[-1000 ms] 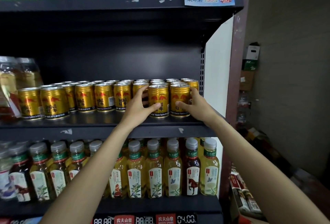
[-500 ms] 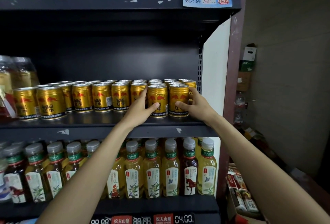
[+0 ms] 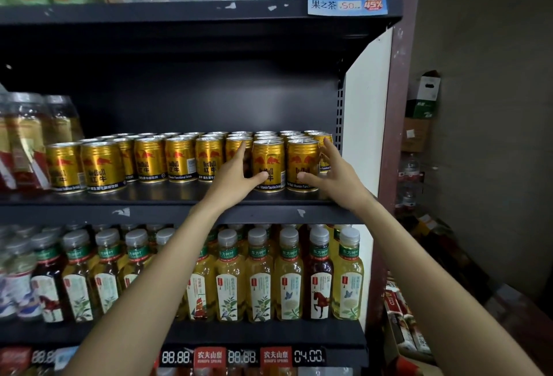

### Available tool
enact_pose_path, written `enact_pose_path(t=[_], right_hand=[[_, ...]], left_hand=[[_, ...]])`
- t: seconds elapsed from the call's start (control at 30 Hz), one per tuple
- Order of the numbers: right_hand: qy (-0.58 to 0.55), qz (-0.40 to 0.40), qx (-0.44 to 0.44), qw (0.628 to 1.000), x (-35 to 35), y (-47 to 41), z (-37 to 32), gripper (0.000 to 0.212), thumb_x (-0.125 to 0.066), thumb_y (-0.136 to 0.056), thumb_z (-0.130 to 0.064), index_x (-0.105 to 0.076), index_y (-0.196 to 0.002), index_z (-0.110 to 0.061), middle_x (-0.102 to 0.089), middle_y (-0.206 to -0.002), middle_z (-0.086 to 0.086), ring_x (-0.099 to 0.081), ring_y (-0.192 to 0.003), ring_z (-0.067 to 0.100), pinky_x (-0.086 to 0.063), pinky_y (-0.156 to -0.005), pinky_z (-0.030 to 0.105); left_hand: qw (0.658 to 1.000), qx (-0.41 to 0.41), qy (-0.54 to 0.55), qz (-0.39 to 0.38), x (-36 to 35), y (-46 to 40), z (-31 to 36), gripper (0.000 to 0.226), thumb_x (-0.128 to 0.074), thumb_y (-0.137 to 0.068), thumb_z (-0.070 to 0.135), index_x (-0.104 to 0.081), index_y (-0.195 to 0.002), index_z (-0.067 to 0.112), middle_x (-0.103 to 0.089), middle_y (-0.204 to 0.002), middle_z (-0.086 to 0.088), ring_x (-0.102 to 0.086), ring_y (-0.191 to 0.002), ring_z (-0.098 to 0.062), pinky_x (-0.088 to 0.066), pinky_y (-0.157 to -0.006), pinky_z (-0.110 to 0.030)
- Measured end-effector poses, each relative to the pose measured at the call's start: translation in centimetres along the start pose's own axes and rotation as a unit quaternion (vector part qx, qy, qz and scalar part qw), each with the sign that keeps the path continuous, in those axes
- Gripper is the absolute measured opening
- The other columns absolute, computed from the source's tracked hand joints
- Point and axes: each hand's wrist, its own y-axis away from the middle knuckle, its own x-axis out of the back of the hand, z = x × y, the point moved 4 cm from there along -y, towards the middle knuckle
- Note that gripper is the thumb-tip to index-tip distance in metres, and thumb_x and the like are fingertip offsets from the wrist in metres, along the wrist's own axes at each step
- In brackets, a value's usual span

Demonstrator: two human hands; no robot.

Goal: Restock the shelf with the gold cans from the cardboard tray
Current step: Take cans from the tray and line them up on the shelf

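Left hand [image 3: 236,173] and right hand [image 3: 327,170], fingers spread, bracket two front cans [image 3: 285,164]; advise even inward pressure, sliding them back squarely.

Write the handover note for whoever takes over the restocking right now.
Left hand: thumb on the front gold can, fingers spread behind it.
Right hand: thumb on the neighbouring can, fingers beside it.
Both cans stand upright at the front right of the middle shelf, ahead of the full rows.
Done: shelf looks nearly stocked.
Left: let go of the cans; the cardboard tray is out of view, so check it.
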Motion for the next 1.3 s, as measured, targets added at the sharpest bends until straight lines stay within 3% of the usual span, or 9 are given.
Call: enact_pose_path(t=[0.2,0.4,0.5,0.6,0.77,0.87,0.97,1.17,1.3], right_hand=[[-0.002,0.135,0.111,0.985,-0.6,6.8,-1.2,0.053,-0.065,-0.085,-0.031,-0.044,-0.133,-0.023,-0.055,-0.124,-0.012,-0.05,-0.118,0.011,-0.041,-0.095,0.023],[0.015,0.161,0.193,0.968,-4.5,14.9,-1.2,0.018,-0.055,-0.091,-0.022,-0.063,-0.105,-0.013,-0.066,-0.089,-0.007,-0.061,-0.081,0.011,-0.049,-0.069,0.025],[0.03,0.049,0.169,0.984,-8.3,19.1,0.8,0.018,-0.051,-0.092,-0.022,-0.063,-0.102,-0.013,-0.068,-0.085,0.0,-0.062,-0.069,0.014,-0.052,-0.058,0.033],[0.066,-0.105,0.099,0.987,-13.1,23.8,3.9,0.018,-0.052,-0.088,-0.025,-0.063,-0.102,-0.02,-0.069,-0.086,0.002,-0.064,-0.068,0.018,-0.052,-0.056,0.037],[0.109,-0.285,-0.028,0.952,-20.8,31.5,7.9,0.019,-0.057,-0.085,-0.019,-0.065,-0.101,-0.018,-0.07,-0.096,0.007,-0.065,-0.087,0.03,-0.052,-0.067,0.042],[0.126,-0.357,-0.078,0.922,-25.9,35.8,9.2,0.023,-0.055,-0.083,-0.022,-0.064,-0.104,-0.02,-0.069,-0.103,0.007,-0.064,-0.096,0.031,-0.053,-0.076,0.042],[0.155,-0.419,-0.122,0.886,-30.7,39.5,10.2,0.029,-0.053,-0.085,-0.023,-0.058,-0.113,-0.02,-0.062,-0.11,0.007,-0.06,-0.103,0.03,-0.051,-0.078,0.039],[0.329,-0.53,-0.228,0.747,-34.7,45.0,12.3,0.093,-0.074,-0.069,-0.05,-0.026,-0.138,-0.011,-0.04,-0.136,0.009,-0.044,-0.124,0.03,-0.042,-0.094,0.04],[0.314,-0.512,-0.302,0.74,-35.2,47.2,13.1,0.093,-0.077,-0.071,-0.039,-0.018,-0.139,-0.013,-0.037,-0.137,0.01,-0.044,-0.124,0.032,-0.045,-0.09,0.04]], left_hand=[[0.958,-0.101,-0.038,0.267,1.2,8.1,1.7,0.031,-0.055,-0.091,0.035,-0.06,-0.119,0.023,-0.068,-0.106,0.012,-0.064,-0.092,-0.007,-0.055,-0.079,-0.035],[0.933,-0.189,0.015,0.306,-0.7,17.1,-0.1,0.023,-0.05,-0.089,0.018,-0.072,-0.087,0.009,-0.068,-0.074,0.008,-0.066,-0.068,-0.01,-0.05,-0.062,-0.025],[0.97,-0.121,0.046,0.207,-1.9,22.2,-3.6,0.024,-0.049,-0.091,0.023,-0.071,-0.092,0.012,-0.068,-0.076,0.012,-0.065,-0.073,-0.001,-0.051,-0.068,-0.018],[0.995,0.055,0.088,0.009,-3.5,28.1,-8.8,0.019,-0.058,-0.089,0.028,-0.067,-0.105,0.023,-0.069,-0.085,0.015,-0.065,-0.08,0.002,-0.046,-0.073,-0.01],[0.949,0.263,0.034,-0.171,-4.4,38.4,-18.2,0.021,-0.064,-0.087,0.012,-0.064,-0.105,0.021,-0.068,-0.091,0.003,-0.063,-0.082,-0.002,-0.049,-0.078,-0.016],[0.936,0.284,-0.046,-0.205,-4.3,43.7,-23.6,0.029,-0.069,-0.083,0.013,-0.063,-0.112,0.013,-0.066,-0.1,0.002,-0.058,-0.087,0.001,-0.044,-0.082,-0.006],[0.908,0.311,-0.051,-0.274,-5.6,47.5,-28.4,0.045,-0.073,-0.08,0.02,-0.058,-0.122,0.015,-0.063,-0.118,-0.004,-0.057,-0.109,-0.014,-0.044,-0.093,-0.022],[0.867,0.281,-0.108,-0.398,-9.7,48.9,-30.9,0.077,-0.083,-0.065,0.032,-0.042,-0.129,0.02,-0.047,-0.128,-0.004,-0.051,-0.111,-0.022,-0.042,-0.083,-0.03],[0.848,0.261,-0.149,-0.436,-11.7,49.4,-31.8,0.081,-0.087,-0.059,0.03,-0.039,-0.123,0.019,-0.041,-0.128,-0.006,-0.048,-0.111,-0.025,-0.043,-0.08,-0.034]])
